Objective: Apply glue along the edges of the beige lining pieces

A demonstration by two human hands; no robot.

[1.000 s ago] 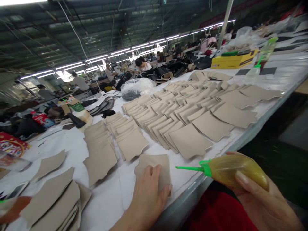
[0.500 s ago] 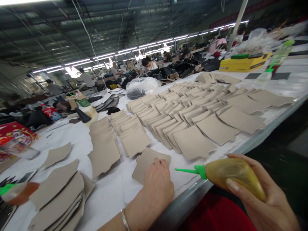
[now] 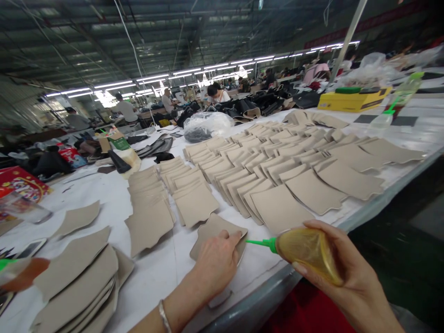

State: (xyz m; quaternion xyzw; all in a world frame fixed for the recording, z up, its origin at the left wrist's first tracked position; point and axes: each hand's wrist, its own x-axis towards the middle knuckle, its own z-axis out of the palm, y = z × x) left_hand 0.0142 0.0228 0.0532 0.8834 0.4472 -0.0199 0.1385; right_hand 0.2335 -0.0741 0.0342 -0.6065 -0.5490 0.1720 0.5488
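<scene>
My left hand point(image 3: 215, 262) presses down on a beige cut material piece point(image 3: 211, 228) lying on the white table near its front edge, fingers curled over it. My right hand point(image 3: 347, 277) is wrapped round a yellow-amber squeeze bottle point(image 3: 307, 249) with a green nozzle point(image 3: 261, 242). The nozzle tip points left and sits just beside the right edge of the held piece. Rows of overlapping beige pieces point(image 3: 263, 166) spread across the table beyond both hands.
A stack of beige pieces point(image 3: 79, 286) lies at the lower left, with another squeeze bottle point(image 3: 17, 273) and a phone point(image 3: 29, 249) beside it. A yellow box point(image 3: 352, 98), a clear plastic bag point(image 3: 206, 126) and bottles stand further back. Other people work at distant tables.
My right hand has brought the bottle left and closer, its nozzle now at the piece's edge. My left hand has curled its fingers and turned the piece slightly.
</scene>
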